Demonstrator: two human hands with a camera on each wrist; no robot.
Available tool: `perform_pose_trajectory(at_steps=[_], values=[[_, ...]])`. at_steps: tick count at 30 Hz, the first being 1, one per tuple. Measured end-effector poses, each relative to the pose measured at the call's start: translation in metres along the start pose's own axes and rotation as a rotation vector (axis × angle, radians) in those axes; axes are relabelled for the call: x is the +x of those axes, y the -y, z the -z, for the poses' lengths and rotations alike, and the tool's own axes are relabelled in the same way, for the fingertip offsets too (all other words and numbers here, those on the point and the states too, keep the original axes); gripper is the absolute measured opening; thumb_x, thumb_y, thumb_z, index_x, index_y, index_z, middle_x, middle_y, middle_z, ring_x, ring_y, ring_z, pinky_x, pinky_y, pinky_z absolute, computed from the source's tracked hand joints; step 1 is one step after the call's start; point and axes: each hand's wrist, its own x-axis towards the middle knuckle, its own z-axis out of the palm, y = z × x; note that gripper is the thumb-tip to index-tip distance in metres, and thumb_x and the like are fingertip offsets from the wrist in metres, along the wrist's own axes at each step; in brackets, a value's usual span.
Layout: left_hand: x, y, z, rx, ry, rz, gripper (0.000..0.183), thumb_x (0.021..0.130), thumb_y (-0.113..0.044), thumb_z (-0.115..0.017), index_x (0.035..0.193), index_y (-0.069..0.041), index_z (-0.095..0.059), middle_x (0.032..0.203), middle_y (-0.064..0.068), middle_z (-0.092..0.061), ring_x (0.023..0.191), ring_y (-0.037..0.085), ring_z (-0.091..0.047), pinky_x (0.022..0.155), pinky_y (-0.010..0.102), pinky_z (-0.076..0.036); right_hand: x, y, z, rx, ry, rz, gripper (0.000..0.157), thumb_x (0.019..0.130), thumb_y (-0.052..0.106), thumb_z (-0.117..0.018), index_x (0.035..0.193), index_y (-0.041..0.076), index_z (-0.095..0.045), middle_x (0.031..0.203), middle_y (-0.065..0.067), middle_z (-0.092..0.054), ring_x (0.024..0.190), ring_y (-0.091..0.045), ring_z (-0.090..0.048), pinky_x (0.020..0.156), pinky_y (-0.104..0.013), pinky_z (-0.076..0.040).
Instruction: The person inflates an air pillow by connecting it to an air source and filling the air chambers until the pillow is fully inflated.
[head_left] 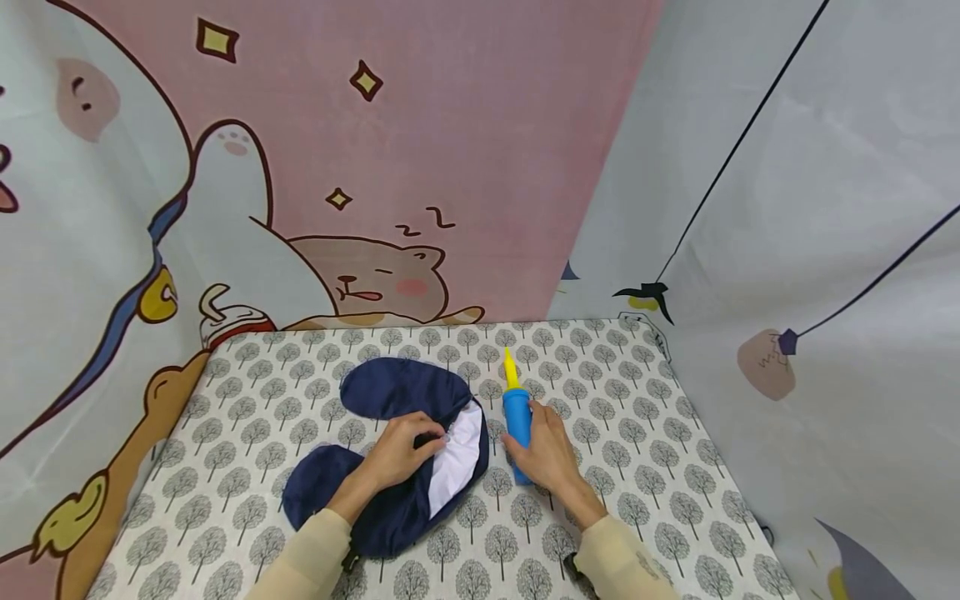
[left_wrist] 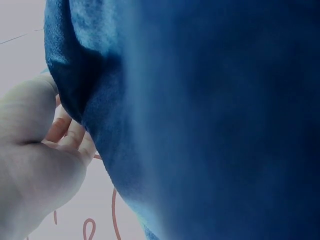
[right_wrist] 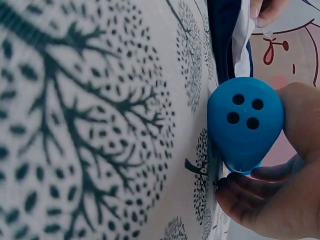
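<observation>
From my head feed, going left to right, I have a cartoon-animal hanging behind the table, which wears a cloth printed with grey trees. On the table's left half lies a navy U-shaped pillow, its two arms pointing left and its curved end open on a white lining. My left hand reaches across the pillow, thumb and fingers pinched at the lining's left edge; the right wrist feed shows a small clear piece at those fingertips. Just right of the pillow, apart from it, a blue pump lies on the cloth, its yellow nozzle pointing away from me. My right hand has it clamped, thumb on one side and fingers on the other; four holes show in its near end. Farthest right hangs a pale curtain.
</observation>
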Motion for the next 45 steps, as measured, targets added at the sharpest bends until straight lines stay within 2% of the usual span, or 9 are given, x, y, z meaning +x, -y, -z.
perform_pose_trajectory(at_steps=[9, 18, 24, 28, 33, 37, 42, 45], values=[[-0.001, 0.001, -0.001, -0.004, -0.002, 0.007, 0.012, 0.102, -0.014, -0.085, 0.112, -0.008, -0.087, 0.106, 0.002, -0.080, 0.102, 0.021, -0.078, 0.092, 0.037, -0.065, 0.005, -0.002, -0.003, 0.072, 0.030, -0.052, 0.090, 0.097, 0.037, -0.088, 0.162, -0.010, -0.048, 0.141, -0.036, -0.068, 0.109, -0.045, -0.075, 0.089, -0.060, -0.067], [-0.002, 0.001, -0.002, 0.007, -0.030, 0.000, 0.009, 0.101, -0.012, -0.085, 0.109, -0.008, -0.087, 0.102, 0.003, -0.080, 0.099, 0.021, -0.078, 0.090, 0.037, -0.065, 0.012, 0.000, 0.001, 0.093, 0.031, -0.080, 0.084, 0.094, 0.031, -0.089, 0.157, -0.012, -0.054, 0.138, -0.036, -0.071, 0.106, -0.045, -0.077, 0.087, -0.059, -0.067], [-0.001, 0.001, -0.004, 0.007, -0.046, 0.020, 0.007, 0.100, -0.012, -0.086, 0.107, -0.009, -0.086, 0.100, 0.001, -0.078, 0.098, 0.019, -0.077, 0.090, 0.036, -0.064, 0.016, -0.004, 0.015, 0.144, 0.137, -0.125, 0.081, 0.096, 0.028, -0.086, 0.160, -0.010, -0.052, 0.145, -0.035, -0.070, 0.113, -0.046, -0.077, 0.094, -0.061, -0.066], [-0.001, 0.000, -0.005, 0.006, -0.058, 0.032, 0.006, 0.101, -0.013, -0.086, 0.107, -0.010, -0.086, 0.100, 0.001, -0.078, 0.098, 0.020, -0.077, 0.090, 0.037, -0.064, 0.017, -0.011, 0.028, 0.187, 0.216, -0.124, 0.080, 0.099, 0.029, -0.085, 0.161, -0.009, -0.051, 0.144, -0.033, -0.070, 0.117, -0.044, -0.076, 0.098, -0.062, -0.064], [0.002, -0.001, -0.006, 0.000, -0.070, 0.073, 0.007, 0.101, -0.013, -0.086, 0.108, -0.011, -0.086, 0.102, 0.001, -0.079, 0.100, 0.022, -0.077, 0.092, 0.039, -0.064, 0.015, -0.019, 0.046, 0.210, 0.258, -0.057, 0.074, 0.101, 0.025, -0.083, 0.162, -0.005, -0.053, 0.146, -0.027, -0.070, 0.123, -0.042, -0.074, 0.099, -0.059, -0.064], [0.007, -0.003, -0.006, 0.007, -0.085, 0.086, 0.008, 0.101, -0.014, -0.086, 0.108, -0.011, -0.086, 0.104, 0.001, -0.080, 0.102, 0.021, -0.078, 0.093, 0.039, -0.063, 0.011, -0.025, 0.064, 0.205, 0.265, 0.055, 0.070, 0.102, 0.015, -0.082, 0.163, -0.002, -0.054, 0.151, -0.027, -0.068, 0.124, -0.042, -0.073, 0.098, -0.059, -0.062], [0.013, -0.005, -0.006, 0.009, -0.116, 0.091, 0.007, 0.100, -0.012, -0.086, 0.107, -0.010, -0.087, 0.103, 0.004, -0.081, 0.100, 0.022, -0.078, 0.091, 0.039, -0.063, 0.003, -0.029, 0.084, 0.120, 0.236, 0.237, 0.065, 0.099, 0.007, -0.083, 0.160, 0.004, -0.061, 0.153, -0.023, -0.069, 0.126, -0.039, -0.072, 0.099, -0.058, -0.058], [0.016, -0.006, -0.004, 0.014, -0.123, 0.100, 0.007, 0.100, -0.011, -0.087, 0.106, -0.009, -0.087, 0.103, 0.005, -0.081, 0.098, 0.022, -0.078, 0.090, 0.039, -0.063, -0.001, -0.028, 0.093, 0.049, 0.215, 0.311, 0.064, 0.098, 0.005, -0.084, 0.158, 0.008, -0.063, 0.152, -0.018, -0.071, 0.128, -0.037, -0.071, 0.104, -0.060, -0.057]])
